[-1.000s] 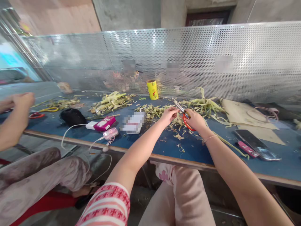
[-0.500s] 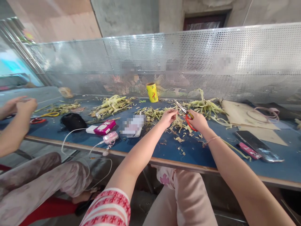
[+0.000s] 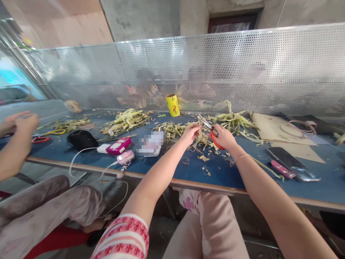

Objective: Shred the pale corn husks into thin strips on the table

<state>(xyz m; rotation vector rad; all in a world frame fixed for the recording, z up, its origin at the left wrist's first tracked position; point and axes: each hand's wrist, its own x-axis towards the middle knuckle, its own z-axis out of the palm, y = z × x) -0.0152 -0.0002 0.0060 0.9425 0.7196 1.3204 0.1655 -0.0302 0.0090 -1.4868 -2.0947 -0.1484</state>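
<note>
My right hand (image 3: 224,137) grips the red-handled scissors (image 3: 216,139), whose metal blades point up and left, above the plant scraps. Just left of them my left hand (image 3: 192,133) has its fingers pinched together; what lies between the fingertips is too small to make out. Beneath and around both hands spreads a pile of pale green plant pieces (image 3: 174,132) on the blue table (image 3: 175,167). Behind the right hand lies a bunch of long, limp green strips (image 3: 233,119). A yellow roll (image 3: 173,105) stands behind the pile.
Left of my hands lie a phone (image 3: 152,144), a magenta box (image 3: 119,146) and a black pouch (image 3: 82,140). Another person's hands (image 3: 25,124) are at the far left. On the right are a dark phone (image 3: 293,163) and cardboard (image 3: 277,129). A perforated metal panel (image 3: 229,72) stands behind.
The view has shifted slightly, so things on the table appear a little further left. My right hand, with the scissors, has come slightly nearer my left hand.
</note>
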